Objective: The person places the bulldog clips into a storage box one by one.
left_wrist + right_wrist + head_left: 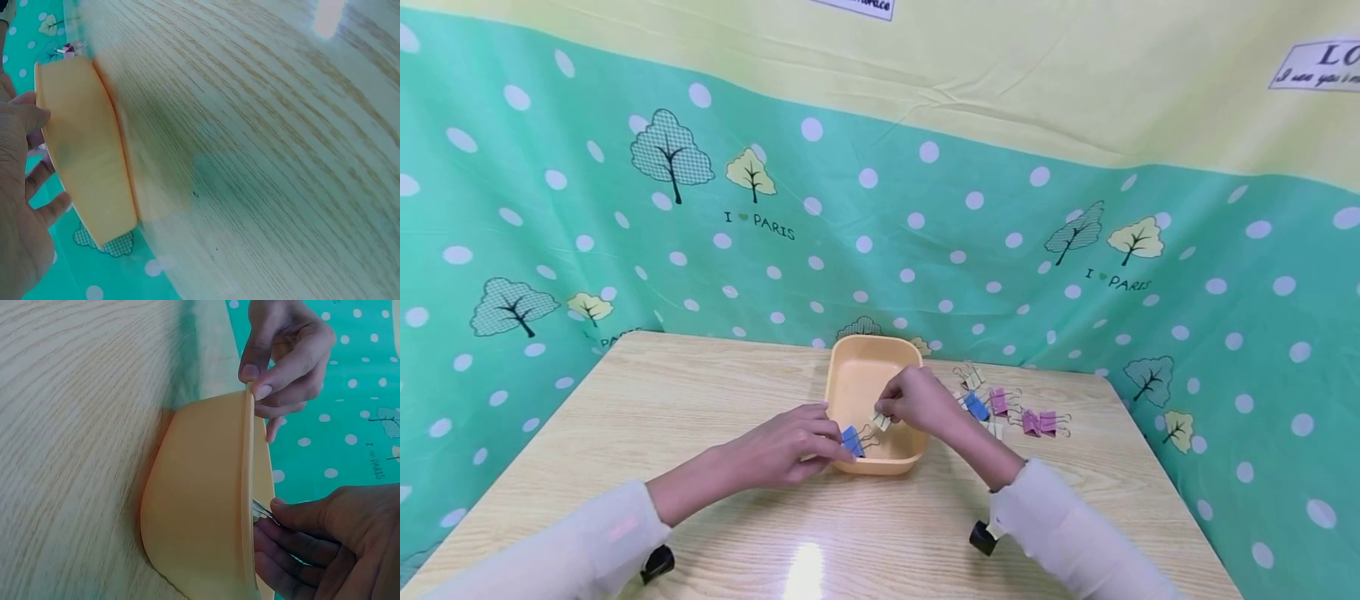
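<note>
My right hand [917, 400] is over the inside of a pale orange tray [877, 467], pinching a pale yellow binder clip [882, 422]. In the right wrist view the clip's wire handle [264, 510] shows between thumb and fingers. At the tray's front left corner, my left hand [793, 446] grips the rim between thumb and index finger, also seen in the right wrist view. A blue binder clip [852, 442] lies inside the tray beside those left fingers, its wire handles pointing right. From the left wrist, the tray's outer wall [87, 150] hides what is inside.
Right of the tray, several loose binder clips lie on the wooden table [700, 392]: pink clips [1032, 423], a blue clip [976, 406] and pale yellow clips [973, 379]. A green dotted curtain [880, 225] hangs close behind the tray and along both sides.
</note>
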`<state>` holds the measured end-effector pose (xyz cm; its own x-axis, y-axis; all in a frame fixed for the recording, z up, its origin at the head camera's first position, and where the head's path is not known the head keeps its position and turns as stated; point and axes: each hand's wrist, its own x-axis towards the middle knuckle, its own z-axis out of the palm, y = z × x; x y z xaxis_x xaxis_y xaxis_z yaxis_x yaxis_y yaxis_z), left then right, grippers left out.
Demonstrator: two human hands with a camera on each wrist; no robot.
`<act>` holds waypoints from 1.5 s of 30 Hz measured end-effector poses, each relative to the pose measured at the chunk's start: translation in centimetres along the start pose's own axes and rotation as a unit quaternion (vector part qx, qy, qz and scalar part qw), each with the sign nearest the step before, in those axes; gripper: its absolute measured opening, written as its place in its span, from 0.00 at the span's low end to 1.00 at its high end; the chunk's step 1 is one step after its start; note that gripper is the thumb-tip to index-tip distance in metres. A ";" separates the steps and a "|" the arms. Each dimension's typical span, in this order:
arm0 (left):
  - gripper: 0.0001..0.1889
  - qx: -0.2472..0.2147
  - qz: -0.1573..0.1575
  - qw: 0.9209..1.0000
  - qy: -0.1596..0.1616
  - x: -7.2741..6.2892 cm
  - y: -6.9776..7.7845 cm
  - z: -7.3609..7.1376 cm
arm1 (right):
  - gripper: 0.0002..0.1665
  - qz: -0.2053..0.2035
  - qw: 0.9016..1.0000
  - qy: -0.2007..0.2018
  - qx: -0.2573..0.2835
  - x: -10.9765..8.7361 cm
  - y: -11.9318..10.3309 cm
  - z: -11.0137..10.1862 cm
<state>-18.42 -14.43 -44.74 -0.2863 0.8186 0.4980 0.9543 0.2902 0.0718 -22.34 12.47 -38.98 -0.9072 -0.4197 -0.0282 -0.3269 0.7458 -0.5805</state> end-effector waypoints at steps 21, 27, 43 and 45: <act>0.18 0.003 0.016 1.000 0.003 0.3 0.0 -0.1 | 0.06 -0.005 1.000 -0.008 -0.028 0.1 -0.4 1.1; 0.18 0.002 0.010 1.000 0.002 0.2 0.1 -0.1 | 0.07 -0.007 0.999 -0.006 -0.039 0.1 -0.6 1.3; 0.20 0.000 0.009 1.000 0.006 0.1 0.1 -0.2 | 0.07 -0.005 0.999 -0.006 -0.035 -0.1 -1.2 1.3; 0.20 0.000 0.007 1.000 0.005 0.1 0.1 -0.2 | 0.06 0.001 0.999 -0.007 -0.032 -0.1 -1.2 1.2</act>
<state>-18.30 -14.38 -44.45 -0.2716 0.8174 0.5080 0.9584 0.2781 0.0649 -21.53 11.01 -39.24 -0.9041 -0.4255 -0.0400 -0.3428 0.7778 -0.5267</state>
